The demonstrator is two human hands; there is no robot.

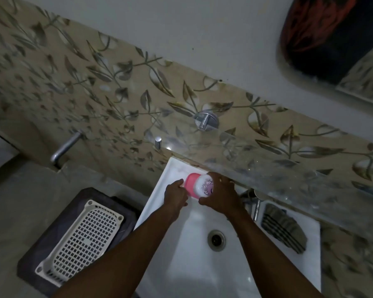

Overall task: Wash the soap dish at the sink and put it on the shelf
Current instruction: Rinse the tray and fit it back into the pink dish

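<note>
Here the pink soap dish sits at the sink's far left corner, gripped by the left hand and right hand, under the glass shelf. Wet plastic could slip and drop into the basin.

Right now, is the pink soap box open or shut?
Cannot tell for sure. The pink soap dish shows a clear patterned lid over it, but both hands hide the edges.

Soap dish over sink back edge, basket left, drain in basin
</note>
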